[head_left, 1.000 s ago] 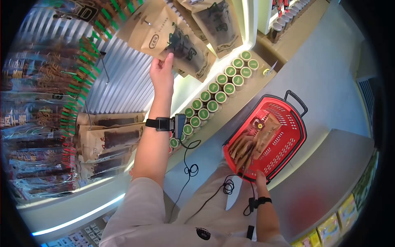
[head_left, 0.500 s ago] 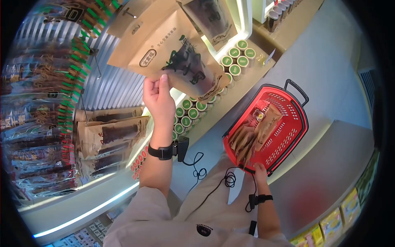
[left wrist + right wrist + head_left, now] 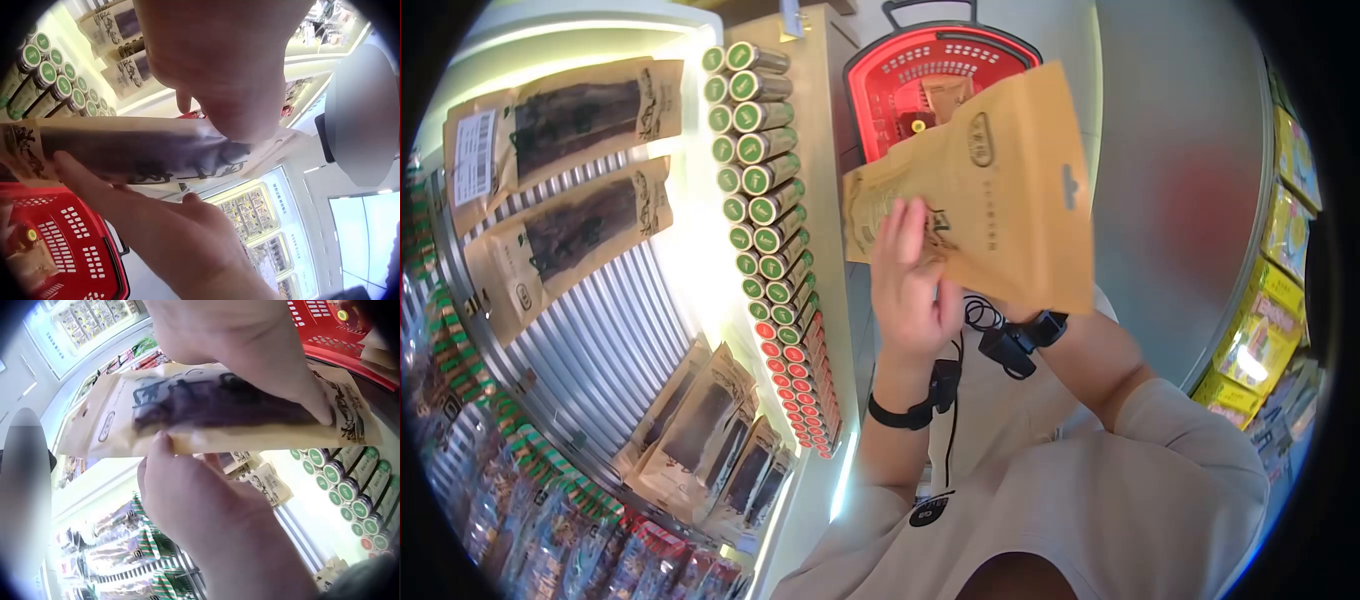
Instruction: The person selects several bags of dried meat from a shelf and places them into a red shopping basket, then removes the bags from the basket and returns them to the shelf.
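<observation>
I have a brown paper pouch (image 3: 1025, 215) up in front of me, with a long dark window (image 3: 206, 412), black brush lettering across its face and a small oval mark (image 3: 982, 140) nearer the hang-hole end. It sits tilted between my two hands: my left hand (image 3: 912, 290) lies with fingers against its face, my right hand (image 3: 200, 494) pinches one long edge.

Your head camera looks down from above; your left wrist camera (image 3: 945, 383) and right wrist camera (image 3: 1006, 352) face the pouch (image 3: 1015, 180) closely, sharing the red basket (image 3: 97, 236), lower left and upper right respectively.
</observation>
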A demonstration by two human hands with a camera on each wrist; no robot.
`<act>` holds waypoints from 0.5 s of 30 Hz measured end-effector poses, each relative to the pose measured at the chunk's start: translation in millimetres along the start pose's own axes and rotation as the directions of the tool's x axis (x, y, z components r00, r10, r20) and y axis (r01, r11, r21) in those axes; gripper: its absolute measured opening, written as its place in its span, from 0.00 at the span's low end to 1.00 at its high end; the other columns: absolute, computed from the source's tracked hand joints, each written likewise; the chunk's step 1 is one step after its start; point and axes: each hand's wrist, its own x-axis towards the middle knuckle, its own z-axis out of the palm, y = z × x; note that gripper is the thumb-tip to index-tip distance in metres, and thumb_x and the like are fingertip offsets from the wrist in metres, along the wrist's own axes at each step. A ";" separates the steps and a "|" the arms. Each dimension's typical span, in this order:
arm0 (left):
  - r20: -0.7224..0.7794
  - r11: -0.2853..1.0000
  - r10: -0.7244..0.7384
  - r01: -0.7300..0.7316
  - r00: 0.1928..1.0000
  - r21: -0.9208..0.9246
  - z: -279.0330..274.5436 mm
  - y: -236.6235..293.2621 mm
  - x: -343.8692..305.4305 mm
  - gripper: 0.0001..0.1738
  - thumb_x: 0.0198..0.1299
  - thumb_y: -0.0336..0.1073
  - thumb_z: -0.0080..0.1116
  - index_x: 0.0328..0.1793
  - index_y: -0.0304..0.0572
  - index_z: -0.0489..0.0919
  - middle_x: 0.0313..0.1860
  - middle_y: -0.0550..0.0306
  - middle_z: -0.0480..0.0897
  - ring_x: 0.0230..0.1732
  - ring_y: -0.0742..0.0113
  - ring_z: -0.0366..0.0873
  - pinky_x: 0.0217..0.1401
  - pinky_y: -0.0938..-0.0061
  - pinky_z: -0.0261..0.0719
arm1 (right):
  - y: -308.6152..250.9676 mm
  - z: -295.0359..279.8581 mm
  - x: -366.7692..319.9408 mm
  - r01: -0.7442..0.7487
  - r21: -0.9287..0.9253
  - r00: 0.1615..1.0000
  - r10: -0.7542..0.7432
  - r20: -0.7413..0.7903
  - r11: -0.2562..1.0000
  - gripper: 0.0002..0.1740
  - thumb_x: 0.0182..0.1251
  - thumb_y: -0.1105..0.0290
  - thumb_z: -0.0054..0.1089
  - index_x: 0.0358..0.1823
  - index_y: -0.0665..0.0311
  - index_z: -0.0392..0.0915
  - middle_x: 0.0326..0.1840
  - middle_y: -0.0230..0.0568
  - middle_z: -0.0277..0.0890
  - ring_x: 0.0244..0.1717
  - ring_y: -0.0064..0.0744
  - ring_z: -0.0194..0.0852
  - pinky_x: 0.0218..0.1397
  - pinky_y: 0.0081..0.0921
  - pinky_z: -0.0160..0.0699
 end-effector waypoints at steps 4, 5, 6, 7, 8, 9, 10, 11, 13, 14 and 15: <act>0.194 0.999 0.018 -0.028 0.981 0.044 42.5 29.1 -1.0 0.11 0.52 0.23 0.56 0.42 0.38 0.73 0.65 0.33 0.69 0.67 0.36 0.65 0.68 0.45 0.58 | -2.0 -40.6 -8.8 0.069 0.058 0.986 -0.059 -0.157 0.996 0.41 0.69 0.39 0.36 0.74 0.58 0.46 0.75 0.43 0.46 0.76 0.37 0.41 0.73 0.45 0.47; 0.208 0.991 0.013 -0.040 0.978 0.126 52.1 39.2 0.7 0.13 0.51 0.24 0.56 0.43 0.39 0.73 0.65 0.35 0.69 0.67 0.37 0.65 0.68 0.44 0.57 | -3.2 -42.2 -9.8 0.097 0.060 0.973 -0.082 -0.216 0.993 0.41 0.69 0.39 0.36 0.74 0.58 0.46 0.75 0.43 0.46 0.76 0.37 0.42 0.73 0.45 0.47; 0.235 0.988 0.025 -0.060 0.972 0.143 54.1 42.5 3.9 0.14 0.50 0.25 0.57 0.44 0.40 0.73 0.65 0.37 0.69 0.67 0.38 0.65 0.68 0.44 0.57 | -8.5 -46.1 -9.1 0.127 0.052 0.957 -0.109 -0.270 0.990 0.41 0.70 0.39 0.36 0.74 0.58 0.46 0.75 0.42 0.46 0.75 0.37 0.42 0.72 0.45 0.47; 0.245 0.993 0.036 -0.062 0.969 0.100 57.7 46.0 6.5 0.14 0.50 0.25 0.57 0.44 0.40 0.73 0.65 0.37 0.69 0.67 0.38 0.65 0.68 0.44 0.57 | -13.1 -54.8 -17.7 0.154 0.042 0.940 -0.133 -0.314 0.987 0.40 0.70 0.40 0.36 0.74 0.58 0.46 0.75 0.42 0.47 0.75 0.37 0.42 0.72 0.45 0.47; 0.252 0.990 0.033 -0.066 0.967 0.123 59.8 49.2 8.4 0.14 0.50 0.24 0.57 0.45 0.40 0.73 0.65 0.37 0.68 0.67 0.38 0.65 0.68 0.43 0.57 | -17.4 -57.0 -15.9 0.173 0.034 0.925 -0.151 -0.349 0.984 0.40 0.70 0.40 0.36 0.74 0.58 0.46 0.75 0.42 0.47 0.75 0.37 0.42 0.72 0.44 0.48; 0.254 0.985 0.030 -0.072 0.967 0.158 62.2 52.1 10.4 0.15 0.50 0.24 0.57 0.45 0.40 0.73 0.66 0.37 0.68 0.67 0.38 0.64 0.68 0.43 0.57 | -19.3 -59.6 -19.4 0.189 0.027 0.914 -0.165 -0.372 0.982 0.40 0.70 0.40 0.37 0.74 0.58 0.46 0.75 0.42 0.47 0.75 0.37 0.43 0.72 0.44 0.48; 0.255 0.986 0.031 -0.072 0.966 0.153 64.5 53.0 11.2 0.15 0.49 0.24 0.58 0.45 0.39 0.73 0.66 0.38 0.68 0.67 0.38 0.64 0.68 0.43 0.57 | -21.2 -62.4 -19.6 0.203 0.021 0.905 -0.180 -0.385 0.979 0.40 0.70 0.40 0.37 0.74 0.58 0.46 0.75 0.42 0.47 0.75 0.37 0.43 0.72 0.44 0.48; 0.255 0.986 0.038 -0.079 0.966 0.150 67.2 54.6 12.7 0.15 0.49 0.24 0.58 0.45 0.39 0.73 0.66 0.38 0.68 0.67 0.38 0.64 0.68 0.43 0.57 | -23.0 -65.6 -21.8 0.216 0.017 0.900 -0.193 -0.390 0.976 0.39 0.70 0.41 0.37 0.74 0.58 0.46 0.74 0.42 0.47 0.75 0.36 0.43 0.72 0.44 0.49; 0.271 0.989 0.027 -0.065 0.962 0.133 69.8 56.7 15.1 0.16 0.49 0.25 0.59 0.46 0.39 0.73 0.66 0.38 0.67 0.68 0.38 0.63 0.67 0.43 0.57 | -24.4 -70.8 -23.1 0.232 0.015 0.895 -0.207 -0.396 0.973 0.39 0.70 0.41 0.37 0.74 0.58 0.46 0.74 0.42 0.48 0.75 0.36 0.44 0.72 0.43 0.49; 0.274 0.989 0.027 -0.066 0.961 0.135 71.6 58.5 16.0 0.16 0.49 0.25 0.59 0.46 0.39 0.73 0.66 0.38 0.67 0.68 0.38 0.63 0.67 0.43 0.57 | -25.3 -76.2 -24.8 0.237 0.015 0.891 -0.211 -0.402 0.971 0.39 0.70 0.42 0.37 0.74 0.58 0.47 0.74 0.42 0.48 0.75 0.36 0.44 0.72 0.43 0.49; 0.285 0.990 0.025 -0.064 0.958 0.129 74.0 60.7 17.1 0.16 0.49 0.25 0.59 0.46 0.38 0.73 0.66 0.37 0.67 0.68 0.38 0.63 0.67 0.43 0.58 | -25.4 -78.2 -23.3 0.242 0.014 0.887 -0.216 -0.409 0.970 0.39 0.70 0.42 0.37 0.74 0.58 0.47 0.74 0.42 0.48 0.75 0.36 0.44 0.72 0.43 0.50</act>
